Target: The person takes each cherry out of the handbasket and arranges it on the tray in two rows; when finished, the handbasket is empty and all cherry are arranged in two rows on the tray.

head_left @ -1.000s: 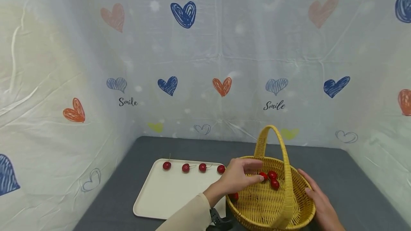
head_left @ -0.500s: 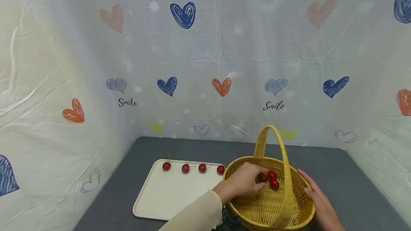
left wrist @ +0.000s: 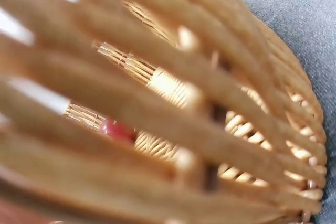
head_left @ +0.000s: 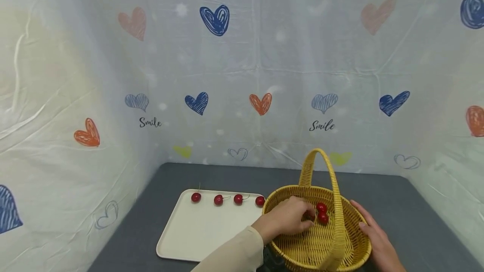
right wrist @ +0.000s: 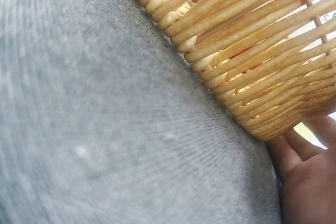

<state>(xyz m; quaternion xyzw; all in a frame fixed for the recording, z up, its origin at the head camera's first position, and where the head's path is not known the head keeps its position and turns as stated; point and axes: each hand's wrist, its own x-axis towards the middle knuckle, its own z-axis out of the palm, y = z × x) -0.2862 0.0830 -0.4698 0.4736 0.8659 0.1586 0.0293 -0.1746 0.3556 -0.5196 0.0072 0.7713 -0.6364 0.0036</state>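
Note:
In the head view, my left hand (head_left: 291,216) reaches into the yellow wicker basket (head_left: 314,247), its fingers curled toward the thumb around a cherry that they mostly hide. Just right of the fingertips, two red cherries (head_left: 322,213) lie against each other on the basket's bottom. My right hand (head_left: 380,238) holds the basket's right side, thumb over the rim and fingers outside. From the right wrist, the fingers (right wrist: 294,150) show against the outer wall of the wicker. Blurred strands fill the left wrist view, with a red cherry (left wrist: 116,130) visible through a gap.
Left of the basket lies a cream tray (head_left: 208,234) with a row of several stemmed cherries (head_left: 218,200) along its far edge. The basket's tall arched handle (head_left: 334,188) rises right of my left hand. A grey cloth (head_left: 130,230) covers the table; behind hangs a heart-printed curtain (head_left: 227,66).
My left hand has lowered from above the basket's left rim down into it, and its fingers have closed around a cherry. The right hand keeps its hold on the basket.

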